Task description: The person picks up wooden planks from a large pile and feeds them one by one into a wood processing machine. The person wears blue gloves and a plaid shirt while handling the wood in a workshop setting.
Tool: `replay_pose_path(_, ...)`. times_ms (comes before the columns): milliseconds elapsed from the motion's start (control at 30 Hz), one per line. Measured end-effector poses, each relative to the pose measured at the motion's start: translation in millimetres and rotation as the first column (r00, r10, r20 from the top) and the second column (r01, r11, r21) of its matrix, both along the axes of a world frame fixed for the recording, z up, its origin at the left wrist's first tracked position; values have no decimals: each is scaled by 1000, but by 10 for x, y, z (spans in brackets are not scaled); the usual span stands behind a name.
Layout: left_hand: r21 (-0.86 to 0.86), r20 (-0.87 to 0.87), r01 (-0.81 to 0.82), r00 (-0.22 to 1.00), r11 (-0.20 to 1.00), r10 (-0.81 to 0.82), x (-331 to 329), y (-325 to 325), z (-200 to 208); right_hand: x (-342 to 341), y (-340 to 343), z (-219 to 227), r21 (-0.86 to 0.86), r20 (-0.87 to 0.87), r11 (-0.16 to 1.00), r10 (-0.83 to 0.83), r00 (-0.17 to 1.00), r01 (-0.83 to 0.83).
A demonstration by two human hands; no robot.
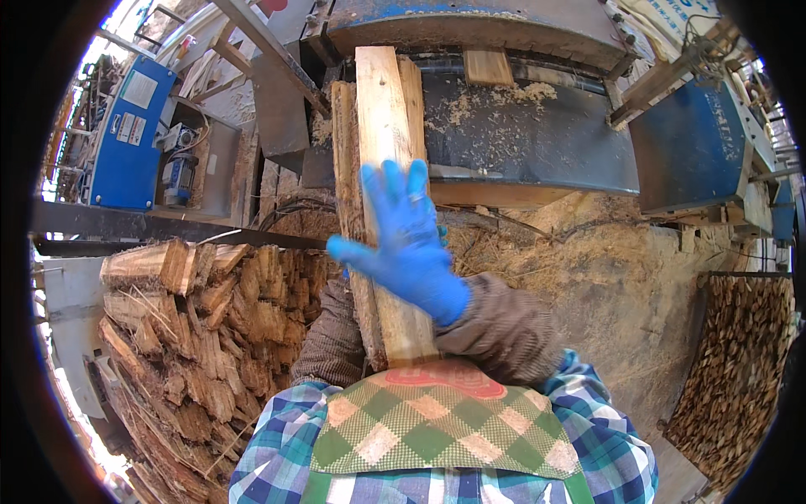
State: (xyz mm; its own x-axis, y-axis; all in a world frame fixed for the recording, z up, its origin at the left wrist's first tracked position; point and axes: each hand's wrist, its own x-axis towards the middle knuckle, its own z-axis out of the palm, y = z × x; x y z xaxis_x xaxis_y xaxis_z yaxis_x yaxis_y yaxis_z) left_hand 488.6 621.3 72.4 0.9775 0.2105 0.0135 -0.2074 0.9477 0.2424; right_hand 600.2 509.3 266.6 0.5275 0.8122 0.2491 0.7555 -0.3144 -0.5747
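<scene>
In front of my body, a small stack of rough wooden boards (384,92) points away from me, its near end against my apron. My right hand (407,244), in a blue glove, is over the pale top board, fingers spread and slightly blurred; whether it presses on the wood I cannot tell. My left arm runs under the boards from the left. Of my left hand (442,231), only bits of glove show at the stack's edges, and the boards hide the rest. It appears to hold the stack from below.
Ahead stands a machine with a dark metal table (529,139) strewn with wood chips; a short board (489,67) lies at its opening. Split wood is piled (210,328) at my left. More stacked wood (730,361) stands at right. Blue machine housings (134,130) flank both sides. Sawdust covers the ground.
</scene>
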Motion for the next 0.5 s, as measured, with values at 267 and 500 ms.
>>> replay_pose_path(267, 8, 50, 96, 994, 995, -96, 118, -141, 7, 488, -1018, -520, 331, -941, 862, 272, 200, 384)
replay_pose_path(500, -8, 54, 151, 987, 989, -150, 45, -243, -70, -410, -1981, -925, 167, -957, 867, 29, 287, 469)
